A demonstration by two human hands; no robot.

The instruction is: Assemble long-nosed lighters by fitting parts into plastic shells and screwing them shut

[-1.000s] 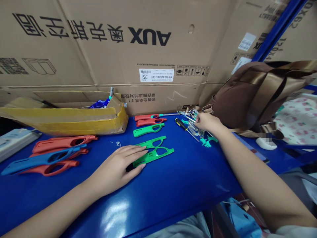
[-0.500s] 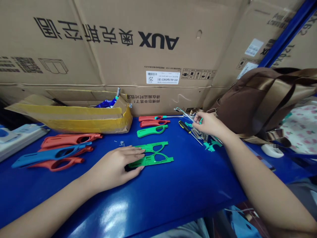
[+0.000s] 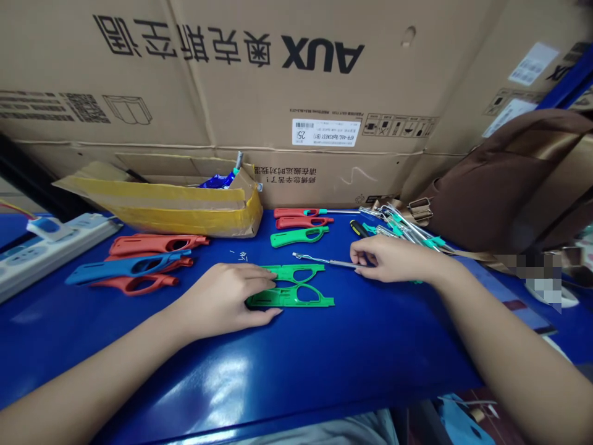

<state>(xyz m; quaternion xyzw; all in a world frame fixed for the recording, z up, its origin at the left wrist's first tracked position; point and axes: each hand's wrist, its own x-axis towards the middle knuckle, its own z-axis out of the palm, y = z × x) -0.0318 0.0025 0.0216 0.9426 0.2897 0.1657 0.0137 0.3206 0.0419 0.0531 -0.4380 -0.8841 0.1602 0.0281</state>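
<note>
My left hand (image 3: pixel 227 300) lies over the left ends of two green lighter shell halves (image 3: pixel 319 298), which sit side by side on the blue table, inner side up. Its fingers are on top and the thumb is along the near edge. My right hand (image 3: pixel 401 256) pinches a thin metal lighter tube (image 3: pixel 340 264) near its right end. A wire shows at the tube's free left end, which points toward the shells from just above them. The part inside my right fingers is hidden.
Behind are red lighters (image 3: pixel 303 222) and a green lighter handle (image 3: pixel 299 237). A screwdriver (image 3: pixel 357 228) and a pile of metal tubes (image 3: pixel 410 227) lie beyond my right hand. Left are red and blue handles (image 3: pixel 130 269), a power strip (image 3: pixel 60 253) and a taped carton (image 3: pixel 185 216).
My right hand has brought the metal tube away from the pile, leftward and nearer, toward the green shells. My left hand stays on the shells. The whole view has shifted somewhat.
</note>
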